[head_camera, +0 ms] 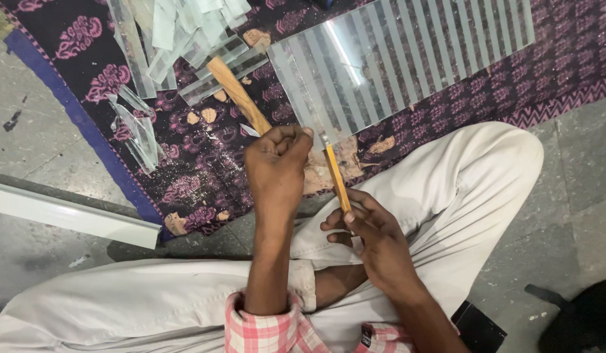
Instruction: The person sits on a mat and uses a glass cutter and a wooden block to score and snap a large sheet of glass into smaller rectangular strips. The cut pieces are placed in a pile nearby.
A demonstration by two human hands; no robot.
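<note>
Seated cross-legged on the floor, a person's left hand clenches around a wooden-handled tool at the edge of a striped glass sheet lying on patterned cloth, while the right hand pinches a slim yellow-handled cutter.

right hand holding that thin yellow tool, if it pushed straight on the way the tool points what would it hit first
The right hand aims its tool up toward the striped glass sheet. The near edge of that sheet looks first in line, close beside the left hand, though depth is unclear.
</note>
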